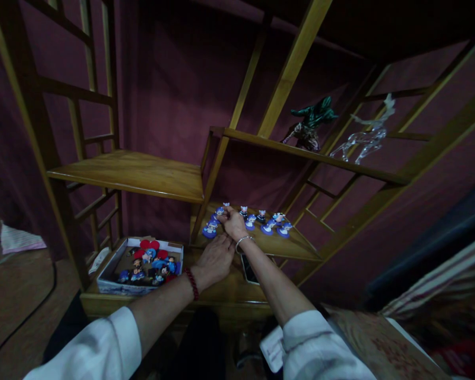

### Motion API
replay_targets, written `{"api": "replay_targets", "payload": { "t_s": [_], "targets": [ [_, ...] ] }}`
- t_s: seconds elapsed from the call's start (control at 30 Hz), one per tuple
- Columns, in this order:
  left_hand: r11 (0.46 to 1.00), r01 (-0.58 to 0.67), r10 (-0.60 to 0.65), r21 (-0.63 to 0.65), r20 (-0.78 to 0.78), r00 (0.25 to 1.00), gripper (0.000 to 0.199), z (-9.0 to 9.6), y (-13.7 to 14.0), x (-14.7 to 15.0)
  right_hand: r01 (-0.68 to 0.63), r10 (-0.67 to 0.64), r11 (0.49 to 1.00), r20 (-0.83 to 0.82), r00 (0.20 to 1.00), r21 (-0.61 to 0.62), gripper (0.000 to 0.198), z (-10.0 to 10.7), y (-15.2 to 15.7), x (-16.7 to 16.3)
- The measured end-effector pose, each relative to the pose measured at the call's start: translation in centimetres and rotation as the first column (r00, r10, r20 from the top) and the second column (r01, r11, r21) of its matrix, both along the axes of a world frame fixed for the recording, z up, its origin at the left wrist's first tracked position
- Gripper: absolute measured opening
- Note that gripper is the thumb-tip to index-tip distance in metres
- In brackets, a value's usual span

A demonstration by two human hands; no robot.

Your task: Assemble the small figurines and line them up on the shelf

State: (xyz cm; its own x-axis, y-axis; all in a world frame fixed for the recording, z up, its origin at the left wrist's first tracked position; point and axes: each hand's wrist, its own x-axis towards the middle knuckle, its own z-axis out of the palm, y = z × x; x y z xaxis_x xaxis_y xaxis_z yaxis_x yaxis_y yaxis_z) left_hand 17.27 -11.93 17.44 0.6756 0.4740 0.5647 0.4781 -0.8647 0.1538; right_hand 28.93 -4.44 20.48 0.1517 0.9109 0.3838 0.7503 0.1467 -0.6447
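Note:
My right hand (235,226), with a silver bangle at the wrist, reaches over the low shelf (273,245). Its fingertips are pinched at a small purple-and-white figurine (219,211) in the left group. My left hand (216,259), wearing a dark red bead bracelet, lies just below the right one, palm down. Its fingers stretch towards the right wrist, and their tips are partly hidden. Near them sits another purple figurine (210,228) on a round base. To the right stand more figurines, among them a purple one (269,227) and a dark-clothed one (243,211).
An open box (142,288) of colourful figurines stands at left. A phone (250,268) lies beneath my right forearm. Above are a wooden shelf (142,171), a green-cloaked statue (314,121) and a clear deer ornament (364,137). A cable (35,311) crosses the floor.

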Motion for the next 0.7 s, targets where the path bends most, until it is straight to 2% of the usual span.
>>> {"api": "replay_targets", "payload": {
  "t_s": [0.37,0.7],
  "targets": [
    [0.999,-0.026,0.029,0.029,-0.095,0.995,0.045,0.2,0.0,0.0,-0.069,0.068,0.997,-0.043,0.997,-0.019,0.025,-0.1,1.0,-0.6],
    [1.0,-0.015,0.017,0.026,-0.087,0.996,0.044,0.0,0.1,0.0,-0.106,0.102,0.994,-0.095,0.99,-0.038,0.026,-0.7,1.6,-0.5]
  ]
}}
